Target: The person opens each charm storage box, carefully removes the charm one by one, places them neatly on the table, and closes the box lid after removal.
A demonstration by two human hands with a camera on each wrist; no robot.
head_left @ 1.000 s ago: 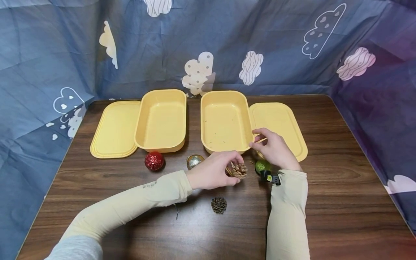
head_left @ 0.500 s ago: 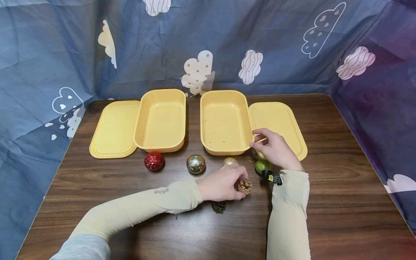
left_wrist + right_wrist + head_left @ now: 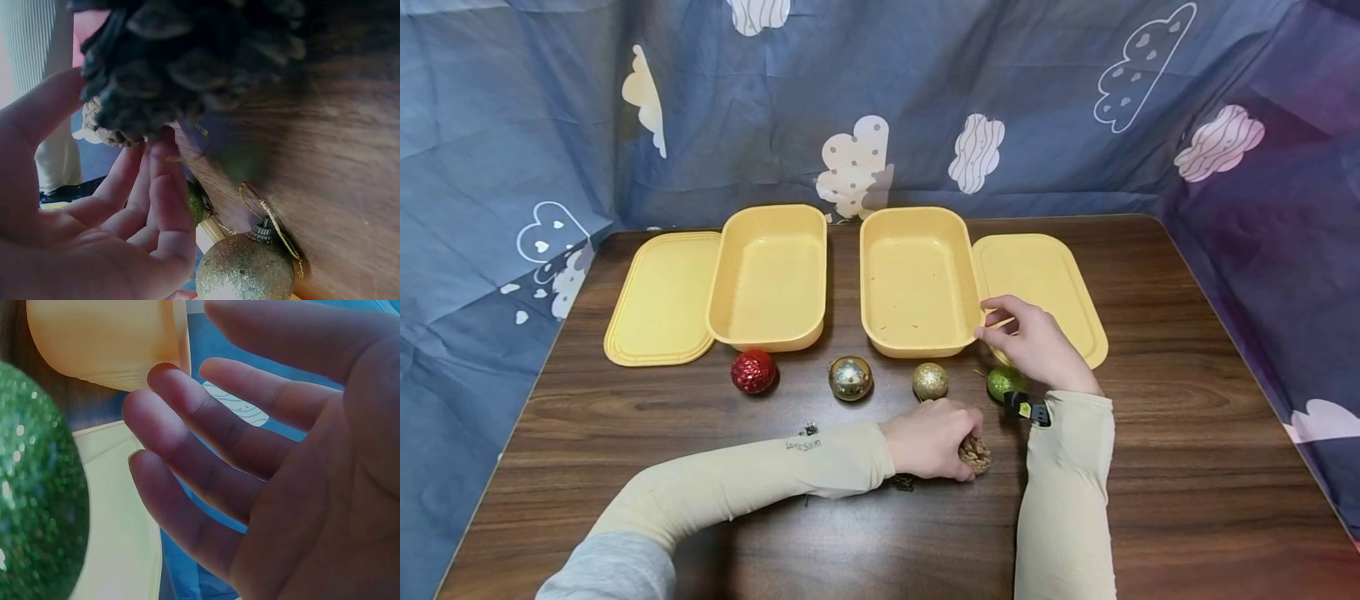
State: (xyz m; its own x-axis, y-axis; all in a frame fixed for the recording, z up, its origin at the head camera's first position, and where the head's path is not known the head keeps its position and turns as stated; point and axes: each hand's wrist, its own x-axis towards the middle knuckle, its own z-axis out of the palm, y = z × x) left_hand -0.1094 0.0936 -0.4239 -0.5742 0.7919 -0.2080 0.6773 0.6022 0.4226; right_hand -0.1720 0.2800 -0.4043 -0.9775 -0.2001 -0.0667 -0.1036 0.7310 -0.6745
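In the head view my left hand (image 3: 934,437) holds a light brown pine cone (image 3: 974,455) between thumb and fingers, low over the table. A darker pine cone (image 3: 904,482) lies mostly hidden under that wrist; close up, it fills the top of the left wrist view (image 3: 187,62). My right hand (image 3: 1037,342) has relaxed, slightly bent fingers by the near right corner of the right yellow box (image 3: 917,342), holding nothing. Below it sits a green glitter ball (image 3: 1004,383). A gold glitter ball (image 3: 929,381) lies in front of the same box.
A shiny gold ball (image 3: 850,378) and a red ball (image 3: 753,372) lie farther left. Behind them stands the left yellow box (image 3: 767,343). Flat yellow lids (image 3: 658,300) lie outside both boxes. A small dark and silvery thing (image 3: 808,428) shows behind the left sleeve.
My left hand has moved toward me and slightly right with the light pine cone, uncovering the gold balls while its arm covers more of the dark pine cone. The right hand stays put.
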